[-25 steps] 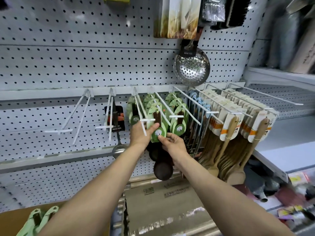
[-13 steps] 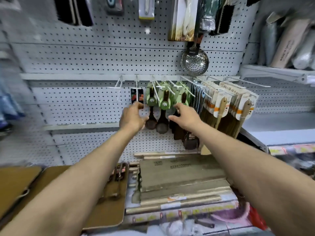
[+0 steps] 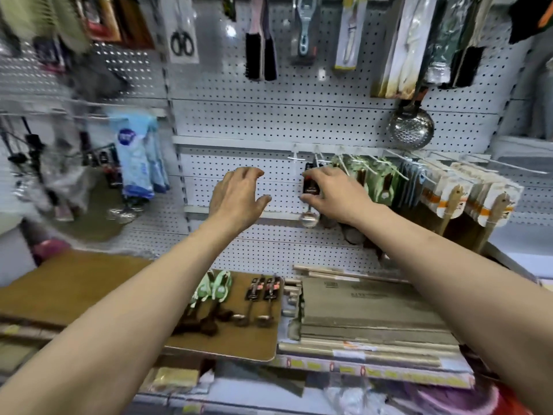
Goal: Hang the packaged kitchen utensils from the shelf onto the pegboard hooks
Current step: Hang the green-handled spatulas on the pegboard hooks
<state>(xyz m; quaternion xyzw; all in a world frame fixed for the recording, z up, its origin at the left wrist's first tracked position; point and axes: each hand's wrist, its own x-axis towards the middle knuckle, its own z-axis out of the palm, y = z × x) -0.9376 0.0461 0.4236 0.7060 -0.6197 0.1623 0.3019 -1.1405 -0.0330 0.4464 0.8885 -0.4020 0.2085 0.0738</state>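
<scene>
Fingers (image 3: 308, 175) of the right hand (image 3: 335, 194) are curling around a black-carded ladle (image 3: 310, 187) hanging on its hook at twelve o'clock, having left the green packs; the left hand (image 3: 236, 194) is hovering released. More packaged utensils (image 3: 239, 298) are waiting on the shelf (image 3: 74, 283) at six o'clock.

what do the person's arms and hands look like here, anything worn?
Both forearms are bare up to the frame edge: no sleeves or cuffs show. The left hand and right hand wear no gloves, and no watch, bracelet or ring is visible at the wrists or fingers. No markings or tattoos show. The frame is slightly motion-blurred, so fine detail cannot be told.
</scene>
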